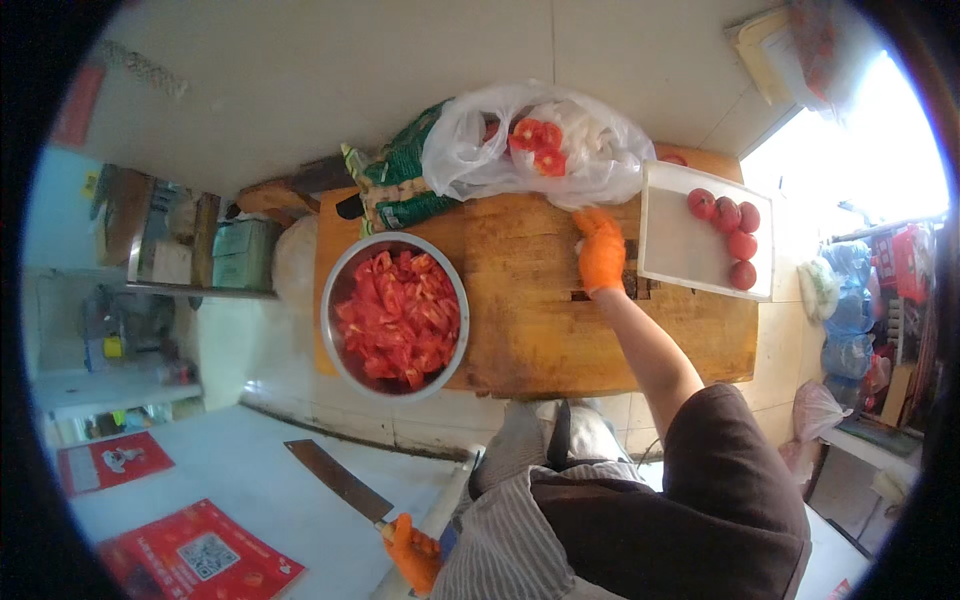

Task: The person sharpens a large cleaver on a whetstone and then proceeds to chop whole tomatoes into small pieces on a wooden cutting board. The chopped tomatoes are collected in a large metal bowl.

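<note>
My left hand (414, 556), in an orange glove, grips the handle of a broad-bladed kitchen knife (341, 480) at the lower left, held over a white surface. Far from it, my right hand (602, 251), also gloved in orange, reaches over the wooden cutting board (536, 315). A small pale bit shows at that hand's left edge; whether the fingers hold it is hidden. On the board's left stands a steel bowl (328, 330) full of cut tomato pieces (397, 315). To the right of my right hand, a white tray (667, 247) holds several whole tomatoes (726, 215).
Behind the board's middle lies a clear plastic bag (465, 161) with tomato pieces (536, 139) in or on it. A green printed packet (409, 176) touches it. Red printed cards (202, 555) lie on the white counter (247, 457). Blue-tinted plastic bottles (847, 300) stand at far right.
</note>
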Motion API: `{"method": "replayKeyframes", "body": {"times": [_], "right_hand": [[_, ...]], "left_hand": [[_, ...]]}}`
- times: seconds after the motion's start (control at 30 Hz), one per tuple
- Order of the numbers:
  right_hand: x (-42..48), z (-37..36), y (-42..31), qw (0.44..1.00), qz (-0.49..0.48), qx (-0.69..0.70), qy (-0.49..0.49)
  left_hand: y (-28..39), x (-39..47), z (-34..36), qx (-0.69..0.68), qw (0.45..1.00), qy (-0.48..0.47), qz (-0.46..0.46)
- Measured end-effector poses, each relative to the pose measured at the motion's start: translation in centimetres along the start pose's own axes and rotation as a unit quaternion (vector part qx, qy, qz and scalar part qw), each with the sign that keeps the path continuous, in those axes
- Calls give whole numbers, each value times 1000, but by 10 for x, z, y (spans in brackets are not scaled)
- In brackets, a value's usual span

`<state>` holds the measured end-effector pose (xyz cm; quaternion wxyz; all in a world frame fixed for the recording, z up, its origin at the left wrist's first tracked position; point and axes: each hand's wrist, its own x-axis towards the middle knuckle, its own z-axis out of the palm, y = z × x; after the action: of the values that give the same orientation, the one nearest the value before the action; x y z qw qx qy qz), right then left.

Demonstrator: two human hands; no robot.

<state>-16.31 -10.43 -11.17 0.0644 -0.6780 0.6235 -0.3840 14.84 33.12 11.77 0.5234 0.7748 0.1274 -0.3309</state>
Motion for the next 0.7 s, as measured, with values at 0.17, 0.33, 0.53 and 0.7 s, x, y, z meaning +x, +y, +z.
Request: {"method": "replayKeyframes", "body": {"times": [0.17, 0.33, 0.53, 0.7], "right_hand": [[-76, 42, -26, 970, 193, 113, -92], [-98, 28, -57, 913, 123, 287, -262], [-12, 22, 3, 949, 242, 69, 187], [-58, 75, -45, 982, 118, 131, -60]], "left_hand": [[-32, 32, -38, -9, 1000, 9, 3], [-41, 38, -62, -3, 999, -51, 18], [-48, 43, -86, -114, 988, -100, -40], [-49, 43, -87, -52, 997, -45, -40]]}}
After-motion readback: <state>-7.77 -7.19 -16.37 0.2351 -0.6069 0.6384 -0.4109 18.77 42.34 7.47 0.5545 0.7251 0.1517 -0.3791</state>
